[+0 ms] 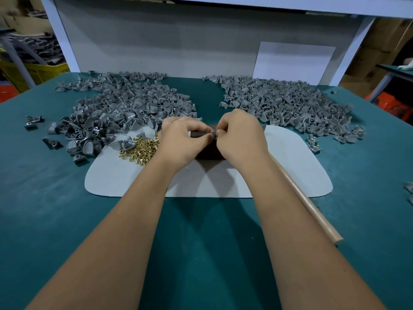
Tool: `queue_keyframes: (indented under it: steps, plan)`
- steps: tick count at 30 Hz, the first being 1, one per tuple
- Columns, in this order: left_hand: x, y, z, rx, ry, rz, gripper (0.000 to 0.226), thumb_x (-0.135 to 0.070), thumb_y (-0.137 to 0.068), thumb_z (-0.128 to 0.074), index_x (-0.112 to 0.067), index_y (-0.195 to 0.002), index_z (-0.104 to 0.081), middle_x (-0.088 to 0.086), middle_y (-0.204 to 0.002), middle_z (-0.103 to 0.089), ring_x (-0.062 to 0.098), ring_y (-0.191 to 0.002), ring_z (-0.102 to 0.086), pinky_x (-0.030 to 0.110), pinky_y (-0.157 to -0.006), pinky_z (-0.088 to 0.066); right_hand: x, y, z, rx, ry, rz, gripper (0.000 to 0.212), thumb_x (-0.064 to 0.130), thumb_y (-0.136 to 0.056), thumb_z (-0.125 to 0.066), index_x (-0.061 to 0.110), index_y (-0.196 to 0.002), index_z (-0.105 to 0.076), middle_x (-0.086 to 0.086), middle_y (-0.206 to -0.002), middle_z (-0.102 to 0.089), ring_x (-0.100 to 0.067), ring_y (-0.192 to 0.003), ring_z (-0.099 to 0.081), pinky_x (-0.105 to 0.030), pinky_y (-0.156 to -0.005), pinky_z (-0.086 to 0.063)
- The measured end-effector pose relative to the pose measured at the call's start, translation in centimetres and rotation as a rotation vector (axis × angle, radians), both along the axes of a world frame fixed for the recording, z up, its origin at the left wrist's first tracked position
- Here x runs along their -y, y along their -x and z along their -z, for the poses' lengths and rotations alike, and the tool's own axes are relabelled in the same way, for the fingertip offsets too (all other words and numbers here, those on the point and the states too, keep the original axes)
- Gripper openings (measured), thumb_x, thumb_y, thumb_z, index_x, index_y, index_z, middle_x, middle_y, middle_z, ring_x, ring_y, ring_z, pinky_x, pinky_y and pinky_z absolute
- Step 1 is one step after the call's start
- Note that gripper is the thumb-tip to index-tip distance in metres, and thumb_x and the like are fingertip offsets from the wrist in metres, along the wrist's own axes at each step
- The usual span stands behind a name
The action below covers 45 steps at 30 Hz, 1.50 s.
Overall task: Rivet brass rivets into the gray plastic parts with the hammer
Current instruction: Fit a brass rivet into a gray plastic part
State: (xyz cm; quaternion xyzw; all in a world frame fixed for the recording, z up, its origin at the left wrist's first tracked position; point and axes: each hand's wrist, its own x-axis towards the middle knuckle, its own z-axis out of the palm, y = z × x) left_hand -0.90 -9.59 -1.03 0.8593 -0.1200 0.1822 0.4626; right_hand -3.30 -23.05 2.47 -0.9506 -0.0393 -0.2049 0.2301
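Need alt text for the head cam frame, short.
Two bare hands, left hand and right hand, pinch something small together above a dark block on a pale grey mat, between two piles of gray plastic parts, beside loose brass rivets and a wooden hammer handle.

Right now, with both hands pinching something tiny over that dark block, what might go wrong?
The small piece pinched between the left hand and right hand could slip into the loose brass rivets. A forearm might nudge the wooden hammer handle lying beside the right arm, or drag the gray pad.
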Motion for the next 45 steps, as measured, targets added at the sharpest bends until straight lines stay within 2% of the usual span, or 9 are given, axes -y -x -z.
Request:
queue_keyframes:
  steps: [6,10,13,17,27,32,36,40,45]
  plan:
    - [-0.2,0.3,-0.3,-0.021,0.037,0.083,0.013,-0.038,-0.074,-0.071,-0.035,-0.086,-0.073,0.0,-0.103,-0.072,0.032,-0.12,-0.054,0.047,-0.11,-0.036,0.6,0.2,-0.3,-0.034,-0.051,-0.04,0.011,0.015,-0.087,-0.06,0.019,-0.082,-0.069,-0.001,-0.097,-0.063,-0.021,-0.09,-0.057,-0.027,-0.073,-0.043]
    - [0.0,0.4,-0.3,-0.032,0.061,0.087,0.019,-0.045,-0.068,-0.066,-0.037,-0.083,-0.072,0.002,-0.103,-0.072,0.025,-0.117,-0.058,0.044,-0.107,-0.04,0.5,0.3,-1.0,-0.068,0.028,-0.059,0.011,0.013,-0.086,-0.06,0.02,-0.078,-0.065,-0.002,-0.093,-0.063,-0.022,-0.09,-0.057,-0.026,-0.071,-0.042]
    - [0.1,0.3,-0.3,-0.036,0.065,0.078,0.016,-0.047,-0.066,-0.066,-0.041,-0.081,-0.07,0.001,-0.104,-0.072,0.025,-0.118,-0.057,0.045,-0.108,-0.039,0.6,0.2,-1.7,-0.122,0.062,-0.065,0.013,0.014,-0.086,-0.061,0.023,-0.076,-0.064,-0.002,-0.085,-0.065,-0.022,-0.087,-0.059,-0.025,-0.07,-0.045]
    - [0.0,0.3,-0.4,-0.048,0.061,0.09,0.018,-0.047,-0.067,-0.064,-0.041,-0.083,-0.071,-0.005,-0.104,-0.072,0.023,-0.12,-0.055,0.045,-0.109,-0.038,0.6,-0.2,-2.3,-0.168,0.043,-0.061,0.017,0.011,-0.083,-0.065,0.025,-0.074,-0.067,-0.004,-0.087,-0.071,-0.022,-0.087,-0.063,-0.025,-0.074,-0.05]
    - [0.1,0.3,-0.3,-0.049,0.02,0.087,0.027,-0.047,-0.067,-0.061,-0.042,-0.092,-0.07,-0.01,-0.102,-0.069,0.023,-0.124,-0.053,0.045,-0.112,-0.034,0.8,-0.6,-1.9,-0.192,-0.086,-0.04,0.016,0.009,-0.081,-0.067,0.024,-0.076,-0.072,0.001,-0.075,-0.066,-0.016,-0.078,-0.061,-0.019,-0.066,-0.04]
    - [0.0,0.3,-0.4,-0.053,-0.003,0.092,0.017,-0.048,-0.068,-0.059,-0.048,-0.084,-0.065,-0.01,-0.104,-0.07,0.027,-0.124,-0.052,0.046,-0.111,-0.034,1.1,-0.6,-1.8,-0.171,-0.066,-0.088,0.017,0.009,-0.083,-0.065,0.022,-0.074,-0.072,0.007,-0.063,-0.058,-0.013,-0.072,-0.057,-0.019,-0.065,-0.038]
    - [0.1,0.2,-0.4,-0.064,-0.008,0.091,0.014,-0.05,-0.068,-0.059,-0.05,-0.081,-0.064,-0.007,-0.108,-0.07,0.028,-0.125,-0.051,0.046,-0.112,-0.034,1.3,-0.5,-1.7,-0.157,-0.065,-0.122,0.015,0.011,-0.088,-0.062,0.017,-0.083,-0.075,0.002,-0.072,-0.062,-0.014,-0.076,-0.057,-0.02,-0.067,-0.037]
    - [0.0,0.2,-0.3,-0.068,0.004,0.09,0.01,-0.05,-0.067,-0.06,-0.055,-0.076,-0.062,-0.006,-0.11,-0.07,0.028,-0.126,-0.05,0.046,-0.112,-0.033,1.3,-0.4,-1.7,-0.151,-0.065,-0.116,0.014,0.013,-0.089,-0.062,0.019,-0.085,-0.074,-0.002,-0.084,-0.067,-0.018,-0.084,-0.06,-0.024,-0.072,-0.044]
    - [-0.1,0.2,-0.2,-0.075,0.001,0.099,0.009,-0.051,-0.068,-0.059,-0.054,-0.076,-0.062,-0.005,-0.114,-0.069,0.027,-0.128,-0.049,0.046,-0.113,-0.031,0.5,-0.3,-1.3,-0.064,0.134,-0.074,0.009,0.014,-0.089,-0.059,0.019,-0.084,-0.065,-0.005,-0.093,-0.066,-0.024,-0.089,-0.058,-0.028,-0.071,-0.043]
